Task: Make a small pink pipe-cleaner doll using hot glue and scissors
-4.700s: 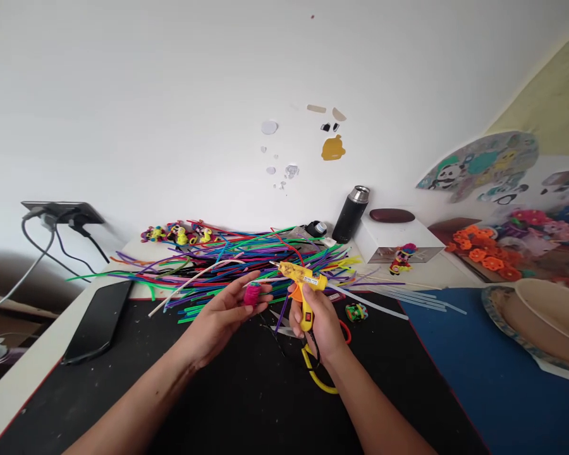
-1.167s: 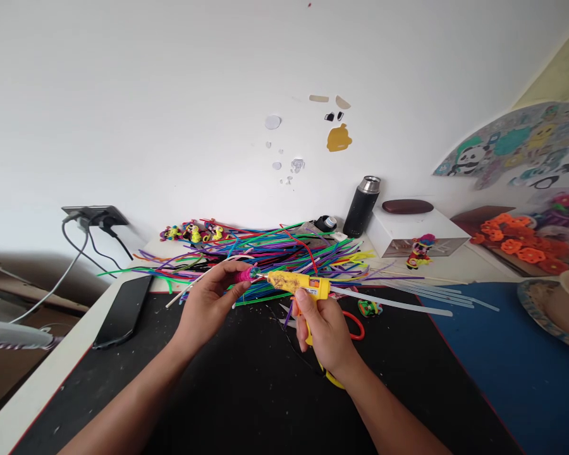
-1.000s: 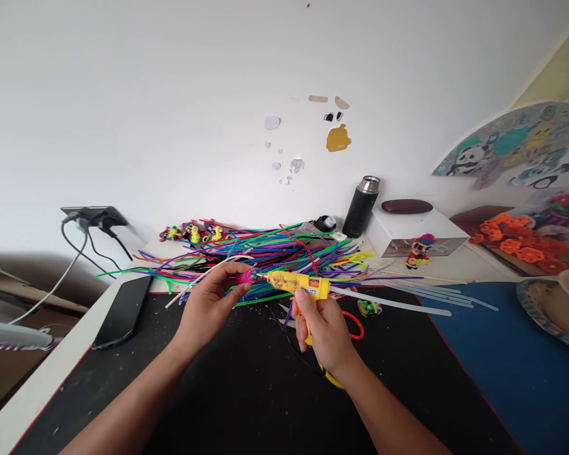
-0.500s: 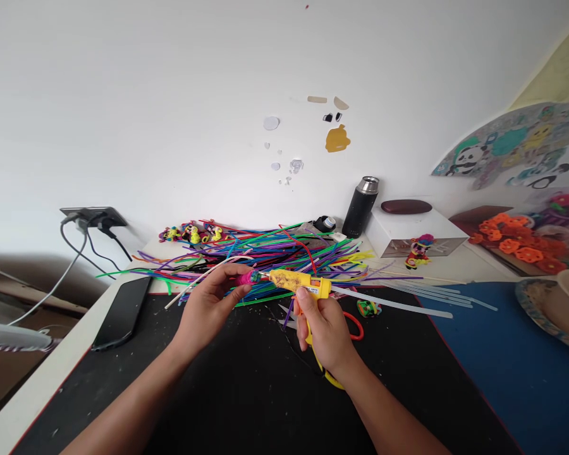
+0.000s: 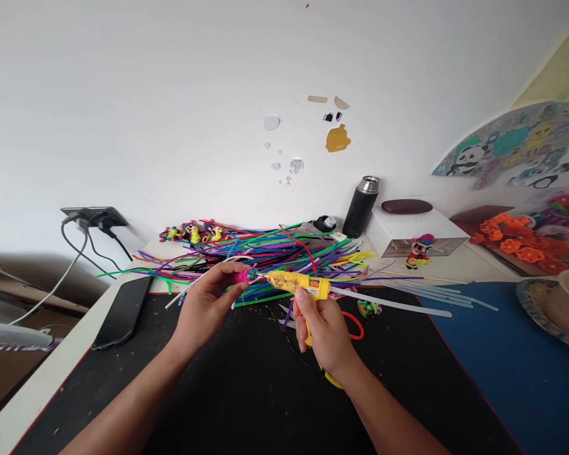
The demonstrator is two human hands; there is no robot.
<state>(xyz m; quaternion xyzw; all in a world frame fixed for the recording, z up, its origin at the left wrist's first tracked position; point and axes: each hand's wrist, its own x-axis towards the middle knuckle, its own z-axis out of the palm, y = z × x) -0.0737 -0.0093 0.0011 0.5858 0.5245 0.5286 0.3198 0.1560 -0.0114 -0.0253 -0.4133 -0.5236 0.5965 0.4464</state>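
At the left we see a dark phone lying on the edge of the black mat, and behind it, against the wall, a few small fuzzy figures. Our left hand pinches a pink roll between thumb and fingers, above the near edge of a heap of coloured pipe cleaners, its teal end facing right. The nozzle of a yellow glue gun reaches that end; we cannot tell whether they touch. Our right hand wraps the gun's handle, thumb along its side. Beside and partly beneath that hand lie scissors, then a small green piece. Farther right, a bright figure stands before a white box, with translucent glue sticks nearer us.
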